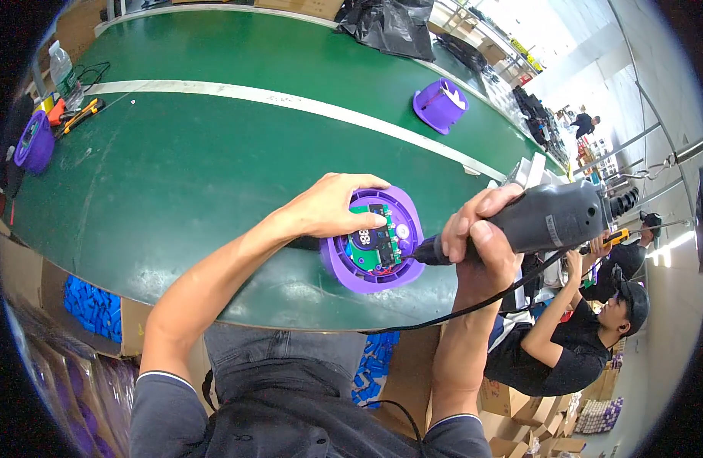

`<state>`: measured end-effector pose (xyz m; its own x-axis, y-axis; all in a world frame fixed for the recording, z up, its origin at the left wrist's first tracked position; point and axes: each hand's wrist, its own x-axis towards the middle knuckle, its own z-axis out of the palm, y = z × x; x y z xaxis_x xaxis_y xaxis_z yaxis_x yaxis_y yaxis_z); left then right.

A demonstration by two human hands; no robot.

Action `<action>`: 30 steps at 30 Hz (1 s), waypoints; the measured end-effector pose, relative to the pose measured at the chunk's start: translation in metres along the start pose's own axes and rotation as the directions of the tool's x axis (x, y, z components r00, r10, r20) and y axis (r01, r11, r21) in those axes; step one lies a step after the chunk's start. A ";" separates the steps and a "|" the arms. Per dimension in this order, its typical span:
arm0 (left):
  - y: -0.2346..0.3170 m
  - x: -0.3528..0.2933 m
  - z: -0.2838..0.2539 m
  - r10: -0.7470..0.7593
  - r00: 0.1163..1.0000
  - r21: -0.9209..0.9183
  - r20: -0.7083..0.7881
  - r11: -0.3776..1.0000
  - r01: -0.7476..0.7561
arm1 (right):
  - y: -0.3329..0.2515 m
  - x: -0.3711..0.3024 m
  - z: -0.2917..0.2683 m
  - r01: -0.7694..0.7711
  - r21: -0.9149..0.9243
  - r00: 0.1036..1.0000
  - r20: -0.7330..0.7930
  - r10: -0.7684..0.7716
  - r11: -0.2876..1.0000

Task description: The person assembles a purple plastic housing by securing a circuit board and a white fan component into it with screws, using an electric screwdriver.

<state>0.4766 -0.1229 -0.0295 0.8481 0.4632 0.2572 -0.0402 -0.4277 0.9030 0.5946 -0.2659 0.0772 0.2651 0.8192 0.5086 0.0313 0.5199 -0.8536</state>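
Observation:
A round purple plastic housing [374, 284] lies on the green work surface in front of me. Inside it sits a green circuit board [363, 254] with black parts and a small digit display. My left hand [338, 206] grips the housing's far left rim, its thumb resting over the board. In my right hand [481, 229] is a black electric screwdriver [550, 217], held nearly level. Its tip points left and reaches the right edge of the board; whether a screw is under it is too small to tell.
Another purple housing [441, 105] stands at the far right, and one more [35, 143] at the left edge near a plastic bottle [64, 72] and a yellow-black cutter [83, 114]. The screwdriver's black cable [474, 307] hangs by my right forearm. A co-worker [573, 343] works at the right.

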 end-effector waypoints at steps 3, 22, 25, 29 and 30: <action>-0.001 0.001 -0.001 0.004 1.000 0.014 0.003 1.000 -0.004 | 0.001 0.002 0.003 -0.025 0.017 0.978 -0.205 0.028 1.000; 0.046 -0.011 0.022 0.524 0.846 0.440 0.102 0.739 -0.510 | -0.032 -0.007 -0.005 0.254 0.031 0.952 -0.183 -0.244 0.967; 0.042 -0.009 0.030 0.524 0.843 0.423 0.120 0.741 -0.521 | -0.031 -0.004 -0.004 0.276 0.098 0.955 -0.139 -0.261 0.956; 0.039 -0.007 0.005 0.488 0.866 0.648 0.105 0.627 -0.432 | -0.025 0.008 -0.005 0.280 0.149 0.935 -0.267 -0.234 0.948; 0.032 -0.005 -0.004 0.485 0.875 0.564 0.003 0.722 -0.402 | -0.023 0.012 -0.006 0.277 0.125 0.932 -0.277 -0.235 0.953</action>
<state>0.4685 -0.1357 -0.0003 0.7242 0.1953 0.6614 -0.0721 -0.9324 0.3542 0.6024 -0.2692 0.1019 0.5064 0.5743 0.6433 -0.0173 0.7526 -0.6582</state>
